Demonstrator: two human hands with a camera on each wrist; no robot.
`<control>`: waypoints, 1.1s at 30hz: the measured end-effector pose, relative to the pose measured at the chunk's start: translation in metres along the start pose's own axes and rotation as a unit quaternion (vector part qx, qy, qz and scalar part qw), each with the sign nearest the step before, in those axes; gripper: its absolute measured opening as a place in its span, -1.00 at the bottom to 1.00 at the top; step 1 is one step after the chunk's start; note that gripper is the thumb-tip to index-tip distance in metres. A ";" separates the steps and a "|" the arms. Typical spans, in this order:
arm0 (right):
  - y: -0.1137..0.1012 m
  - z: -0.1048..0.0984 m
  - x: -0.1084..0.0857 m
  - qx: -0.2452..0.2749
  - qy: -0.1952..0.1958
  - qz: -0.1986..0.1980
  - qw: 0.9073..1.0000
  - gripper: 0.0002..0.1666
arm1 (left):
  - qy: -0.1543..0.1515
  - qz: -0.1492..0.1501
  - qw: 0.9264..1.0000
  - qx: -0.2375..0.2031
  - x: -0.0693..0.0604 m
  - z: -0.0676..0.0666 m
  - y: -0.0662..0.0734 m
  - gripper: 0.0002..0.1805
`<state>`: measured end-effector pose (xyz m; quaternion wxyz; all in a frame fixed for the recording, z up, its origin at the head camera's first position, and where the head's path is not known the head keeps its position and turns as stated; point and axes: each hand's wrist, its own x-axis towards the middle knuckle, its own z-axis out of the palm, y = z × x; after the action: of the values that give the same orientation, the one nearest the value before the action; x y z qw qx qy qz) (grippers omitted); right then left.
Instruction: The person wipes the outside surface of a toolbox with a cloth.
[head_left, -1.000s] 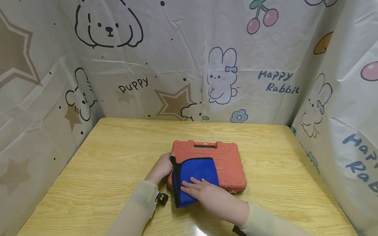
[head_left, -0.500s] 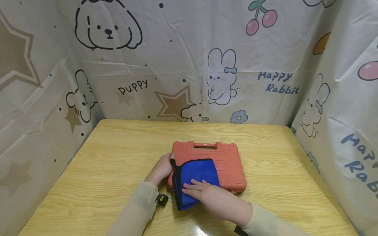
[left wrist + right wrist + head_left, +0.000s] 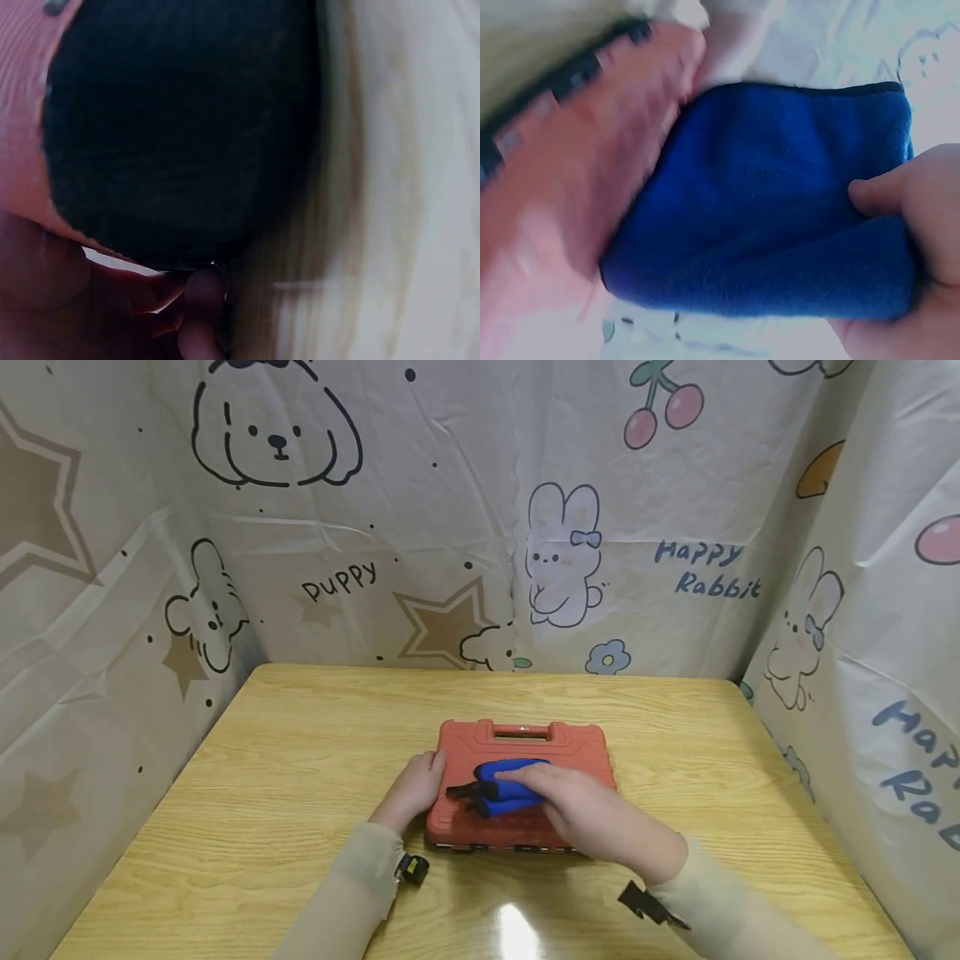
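Observation:
A closed red case (image 3: 465, 743) lies flat on the wooden table, its handle toward the back. At its left edge my left hand (image 3: 413, 789) holds the side, thumb near the top; the left wrist view shows curled fingers (image 3: 202, 300) against the case's edge. My right hand (image 3: 600, 814) grips a folded blue cloth (image 3: 510, 791) with black trim, bunched over the middle of the case. In the right wrist view the blue cloth (image 3: 765, 195) hangs in folds from the right hand (image 3: 922, 225), with the thumb on one face.
The wooden table (image 3: 300, 735) extends around the case. Behind it and at both sides hangs a pale printed curtain (image 3: 450, 510). Black straps with small fittings sit by both sleeves.
The right hand, which lay flat on the cloth, now grips it. Hand and cloth have moved up and right, uncovering the case's front edge. My left hand has stayed by the case's left side.

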<state>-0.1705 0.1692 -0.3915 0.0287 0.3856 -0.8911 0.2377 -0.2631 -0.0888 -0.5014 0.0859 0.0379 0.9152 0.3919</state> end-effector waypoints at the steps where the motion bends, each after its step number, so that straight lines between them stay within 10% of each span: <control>1: 0.003 -0.005 0.001 0.015 0.012 0.010 1.000 -0.41 | 0.000 -0.001 1.000 0.001 0.000 0.000 0.000 -0.34; 13: 0.045 -0.039 0.022 0.071 0.104 0.162 0.979 -0.61 | -0.007 -0.020 1.000 -0.009 0.000 0.002 0.001 -0.32; 27: 0.086 -0.071 0.060 0.179 0.065 0.287 0.939 -0.62 | -0.003 -0.018 1.000 -0.022 -0.001 -0.001 0.003 -0.34; 33: 0.098 -0.068 0.082 0.161 0.062 0.303 0.937 -0.59 | 0.003 -0.009 1.000 -0.018 0.000 0.000 0.002 -0.34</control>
<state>-0.3056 0.2025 -0.3512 -0.0516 0.0815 -0.9121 0.3985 -0.2629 -0.0872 -0.5001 0.0873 0.0268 0.9084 0.4079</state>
